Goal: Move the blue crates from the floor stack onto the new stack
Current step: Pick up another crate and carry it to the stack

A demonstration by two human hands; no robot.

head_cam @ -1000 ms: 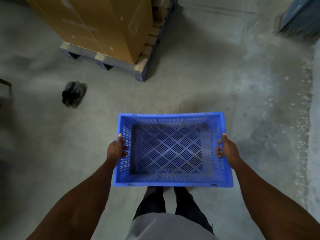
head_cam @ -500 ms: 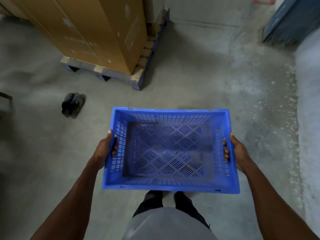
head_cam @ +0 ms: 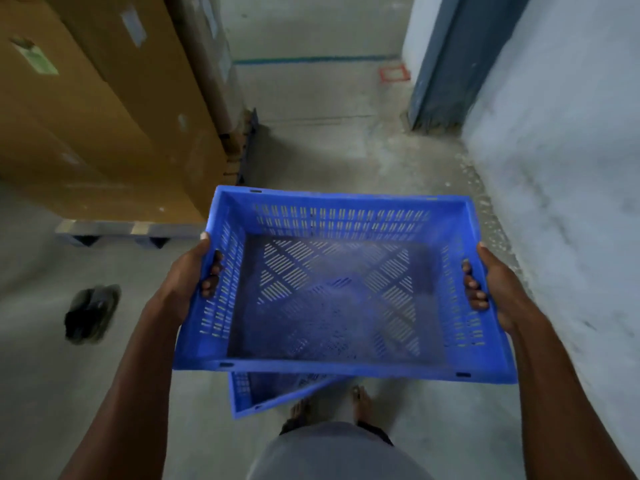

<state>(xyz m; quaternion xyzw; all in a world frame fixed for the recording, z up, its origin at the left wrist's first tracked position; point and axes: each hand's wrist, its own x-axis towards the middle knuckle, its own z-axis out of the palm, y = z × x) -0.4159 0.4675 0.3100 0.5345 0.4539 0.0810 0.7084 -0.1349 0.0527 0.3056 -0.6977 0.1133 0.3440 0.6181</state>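
Head view shows both hands carrying an empty blue crate (head_cam: 339,285) clear of the floor, roughly level, with its long sides running left to right. Left hand (head_cam: 187,278) is clamped on the crate's left short wall, fingers curled through the handle slot and thumb lying along the rim; right hand (head_cam: 498,289) is closed the same way on the crate's right wall. Below the crate's near edge, a corner of a second blue crate (head_cam: 263,393) pokes out on the floor (head_cam: 346,150), skewed to the carried one; that looks like the stack it should land on, though most of it is hidden. The likely trouble is a crooked landing: with the two crates turned at different angles, the upper one could catch on the lower rim and sit tilted or slide off instead of seating. The feet (head_cam: 360,403) stand just behind the floor crate, so a dropped corner could hit toes. Left of the crate, cardboard boxes (head_cam: 104,133) on a pallet (head_cam: 114,230) stand near its far left corner; right of the crate, a pale wall (head_cam: 571,202) runs close. A dark shoe (head_cam: 90,313) lies well left of the crate. Beyond its far edge the floor runs bare, which leaves room to swing the crate square.
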